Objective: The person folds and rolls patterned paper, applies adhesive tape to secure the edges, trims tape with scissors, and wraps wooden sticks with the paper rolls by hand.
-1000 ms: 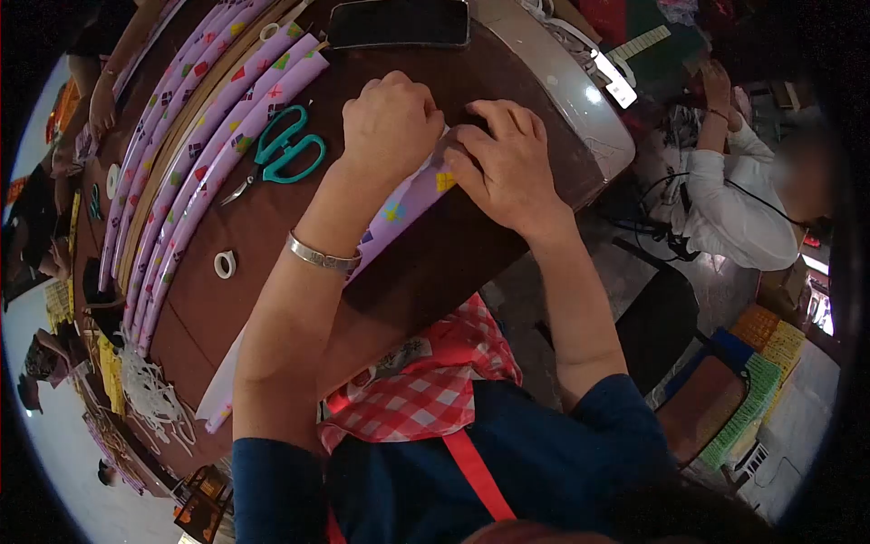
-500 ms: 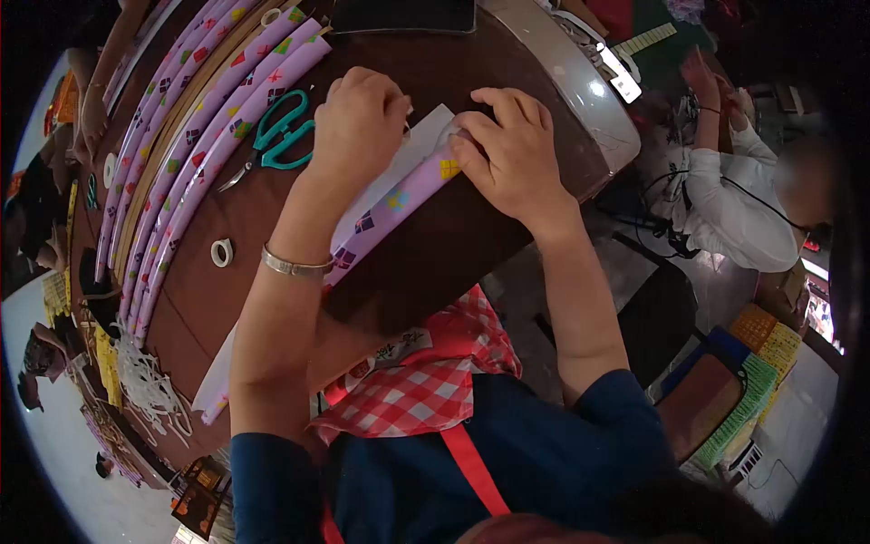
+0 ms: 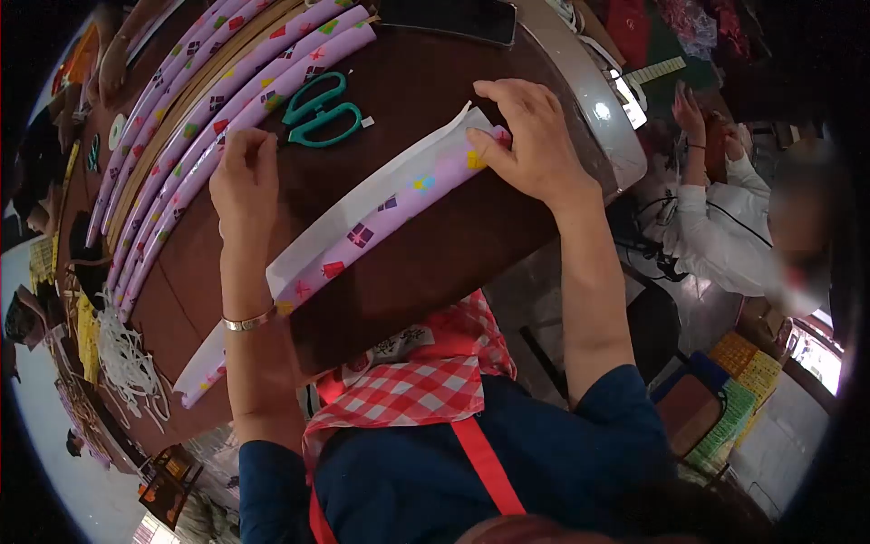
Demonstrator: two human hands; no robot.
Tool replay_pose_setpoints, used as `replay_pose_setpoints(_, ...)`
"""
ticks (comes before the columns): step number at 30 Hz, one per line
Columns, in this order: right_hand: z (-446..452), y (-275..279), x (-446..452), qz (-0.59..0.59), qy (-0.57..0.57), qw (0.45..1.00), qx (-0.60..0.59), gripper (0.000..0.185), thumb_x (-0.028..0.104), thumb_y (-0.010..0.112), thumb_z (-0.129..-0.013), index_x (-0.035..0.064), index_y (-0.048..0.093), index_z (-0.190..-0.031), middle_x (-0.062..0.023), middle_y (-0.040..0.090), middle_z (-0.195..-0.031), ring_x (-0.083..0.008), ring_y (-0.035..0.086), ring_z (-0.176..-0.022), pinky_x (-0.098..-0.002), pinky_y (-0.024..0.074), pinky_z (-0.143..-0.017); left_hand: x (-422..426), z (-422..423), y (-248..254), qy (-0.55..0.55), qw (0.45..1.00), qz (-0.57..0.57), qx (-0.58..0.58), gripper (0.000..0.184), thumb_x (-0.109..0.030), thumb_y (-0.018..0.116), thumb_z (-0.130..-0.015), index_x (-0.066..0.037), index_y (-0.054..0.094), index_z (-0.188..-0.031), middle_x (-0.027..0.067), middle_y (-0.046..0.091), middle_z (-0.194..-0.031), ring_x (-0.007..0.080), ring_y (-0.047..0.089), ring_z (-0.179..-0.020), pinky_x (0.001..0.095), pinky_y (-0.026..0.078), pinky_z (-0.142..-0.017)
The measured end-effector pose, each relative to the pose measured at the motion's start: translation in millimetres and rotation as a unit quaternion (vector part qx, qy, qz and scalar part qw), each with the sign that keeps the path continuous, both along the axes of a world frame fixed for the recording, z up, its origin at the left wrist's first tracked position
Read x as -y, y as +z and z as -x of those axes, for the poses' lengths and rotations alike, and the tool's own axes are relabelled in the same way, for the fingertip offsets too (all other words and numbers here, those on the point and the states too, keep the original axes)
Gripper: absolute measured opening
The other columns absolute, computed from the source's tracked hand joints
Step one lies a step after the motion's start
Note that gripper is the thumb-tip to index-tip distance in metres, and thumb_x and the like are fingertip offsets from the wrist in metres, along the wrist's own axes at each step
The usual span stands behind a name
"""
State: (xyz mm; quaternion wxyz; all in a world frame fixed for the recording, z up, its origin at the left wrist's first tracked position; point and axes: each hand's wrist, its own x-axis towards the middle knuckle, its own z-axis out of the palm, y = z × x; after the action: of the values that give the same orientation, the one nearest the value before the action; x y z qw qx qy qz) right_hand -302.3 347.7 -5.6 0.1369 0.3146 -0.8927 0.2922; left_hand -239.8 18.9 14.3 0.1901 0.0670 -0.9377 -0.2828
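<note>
A purple gift-patterned wrapping paper roll, with a white inner flap along its far side, lies diagonally across the brown table. My right hand grips its upper right end, thumb pressed on the printed side and fingers over the far edge. Away from the roll, my left hand hovers to the left with its fingertips pinched together; whatever they may hold is hidden. Teal-handled scissors rest just right of that hand, their blades mostly hidden. A tiny white scrap lies by the handles.
Several finished-looking purple rolls are stacked at the left. A tape roll lies beyond them, and white strips hang at the table's left edge. A dark tablet sits at the back. A person in white sits at right.
My left hand has moved left, away from the roll's upper end, towards the stacked rolls. My right hand stays at that end. The whole view has shifted slightly.
</note>
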Motion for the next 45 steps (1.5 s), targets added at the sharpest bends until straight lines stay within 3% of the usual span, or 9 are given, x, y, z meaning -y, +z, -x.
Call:
replay_pose_setpoints(2,3,-2,4,-0.016,0.009,1.0,0.022,0.048,0.032,0.067,-0.082,0.011,0.056,-0.124,-0.0131,0.06,-0.116,-0.0308,0.053,-0.115,-0.054,0.0306,-0.106,-2,-17,3,0.021,0.998,-0.061,0.012,0.015,-0.017,0.065,-0.09,-0.004,0.064,-0.097,0.0112,0.066,-0.08,0.0244,0.065,-0.07,0.0333,0.05,-0.066)
replay_pose_setpoints(6,4,-2,9,-0.032,0.023,0.999,0.036,0.048,0.033,0.067,-0.082,0.0117,0.056,-0.124,-0.0139,0.06,-0.114,-0.0311,0.053,-0.113,-0.0547,0.0297,-0.106,2,-44,5,0.038,0.998,-0.039,0.041,0.015,-0.017,0.066,-0.089,-0.002,0.065,-0.094,0.0102,0.065,-0.077,0.0192,0.062,-0.067,0.03,0.048,-0.065)
replay_pose_setpoints(13,7,3,16,-0.03,0.03,0.999,0.009,0.042,0.029,0.068,-0.08,0.0071,0.062,-0.115,-0.0116,0.064,-0.102,-0.0295,0.056,-0.106,-0.0488,0.034,-0.103,4,-70,-3,0.041,0.997,-0.065,0.024,0.012,-0.011,0.068,-0.087,-0.001,0.064,-0.09,0.0126,0.065,-0.081,0.0231,0.062,-0.067,0.0316,0.048,-0.063)
replay_pose_setpoints(21,7,6,18,-0.028,0.036,0.999,-0.005,0.036,0.024,0.069,-0.078,0.0044,0.065,-0.108,-0.0103,0.065,-0.099,-0.0288,0.057,-0.1,-0.043,0.0392,-0.094,-1,-94,1,0.024,0.995,-0.091,0.017,0.008,-0.007,0.068,-0.084,-0.001,0.064,-0.086,0.0122,0.064,-0.079,0.0265,0.063,-0.067,0.0343,0.048,-0.061)
replay_pose_setpoints(27,6,8,20,-0.016,0.057,0.998,-0.028,0.031,0.018,0.071,-0.076,0.0049,0.065,-0.104,-0.0116,0.063,-0.098,-0.0323,0.056,-0.098,-0.0434,0.0419,-0.09,2,-105,-1,0.004,0.999,-0.046,-0.021,0.009,-0.006,0.07,-0.079,-0.004,0.063,-0.082,0.0111,0.063,-0.076,0.0279,0.062,-0.065,0.0372,0.048,-0.057)
replay_pose_setpoints(34,-15,12,27,-0.032,0.038,0.994,-0.1,0.03,0.015,0.07,-0.08,0.0014,0.062,-0.105,-0.0142,0.059,-0.107,-0.035,0.053,-0.106,-0.0463,0.0413,-0.094,4,-116,0,0.011,0.999,-0.001,-0.046,0.009,-0.014,0.071,-0.078,-0.01,0.063,-0.081,0.004,0.06,-0.074,0.0253,0.06,-0.073,0.0399,0.044,-0.066)
replay_pose_setpoints(36,-30,13,31,-0.01,0.068,0.992,-0.102,0.031,0.015,0.071,-0.078,0.0013,0.062,-0.105,-0.0145,0.058,-0.109,-0.0354,0.051,-0.108,-0.0473,0.0407,-0.095,0,-124,6,-0.018,0.999,0.017,-0.046,0.013,-0.011,0.073,-0.076,-0.006,0.064,-0.083,0.0071,0.062,-0.08,0.029,0.06,-0.079,0.0404,0.047,-0.07)
replay_pose_setpoints(41,-70,10,64,-0.036,0.165,0.982,-0.08,0.039,0.019,0.078,-0.072,0.0046,0.062,-0.104,-0.0126,0.055,-0.109,-0.0344,0.05,-0.108,-0.0464,0.0399,-0.093,-4,-164,3,-0.081,0.996,0.027,-0.01,0.038,-0.025,0.083,-0.067,-0.011,0.063,-0.097,0.0051,0.06,-0.098,0.0281,0.057,-0.095,0.0414,0.045,-0.079)
replay_pose_setpoints(45,-77,4,77,-0.048,0.174,0.981,-0.075,0.041,0.022,0.079,-0.069,0.0059,0.062,-0.103,-0.0099,0.055,-0.106,-0.0325,0.051,-0.103,-0.0454,0.0397,-0.091,0,-182,-2,-0.063,0.997,0.045,0.0,0.041,-0.024,0.082,-0.067,-0.012,0.063,-0.101,0.0049,0.059,-0.102,0.0278,0.056,-0.098,0.0418,0.044,-0.082)
